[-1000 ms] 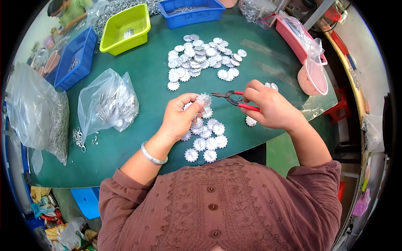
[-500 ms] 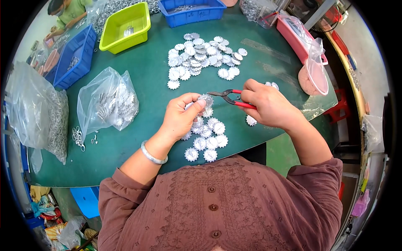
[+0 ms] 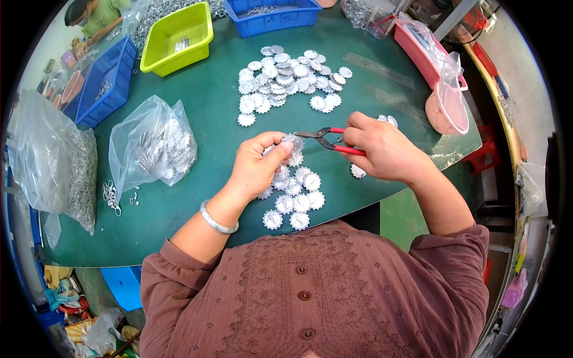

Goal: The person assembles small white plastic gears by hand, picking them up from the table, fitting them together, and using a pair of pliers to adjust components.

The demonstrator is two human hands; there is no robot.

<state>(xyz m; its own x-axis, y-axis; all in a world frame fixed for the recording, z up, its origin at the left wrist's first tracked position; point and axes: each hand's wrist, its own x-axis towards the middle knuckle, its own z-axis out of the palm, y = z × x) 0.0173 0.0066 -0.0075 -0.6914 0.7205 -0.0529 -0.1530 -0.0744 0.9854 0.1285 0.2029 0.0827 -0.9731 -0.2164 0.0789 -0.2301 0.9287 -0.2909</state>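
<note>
Above a green surface (image 3: 218, 119), my left hand (image 3: 256, 164) thumb-pinches a toothed disc (image 3: 297, 142), my right hand (image 3: 385, 149) gripping red-handled pliers (image 3: 319, 136) beside it.

On the table (image 3: 221, 107) out there, I see a disc pile (image 3: 286, 80) behind the nearer discs (image 3: 301, 203), bags (image 3: 170, 149) farther left, a basket (image 3: 410, 53) farther right.

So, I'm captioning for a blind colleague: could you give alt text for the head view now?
Left hand holding a round silver disc, right hand holding red-handled pliers with their tips close to its edge, above a green table. Groups of toothed silver discs lie nearer the body and farther off.
</note>
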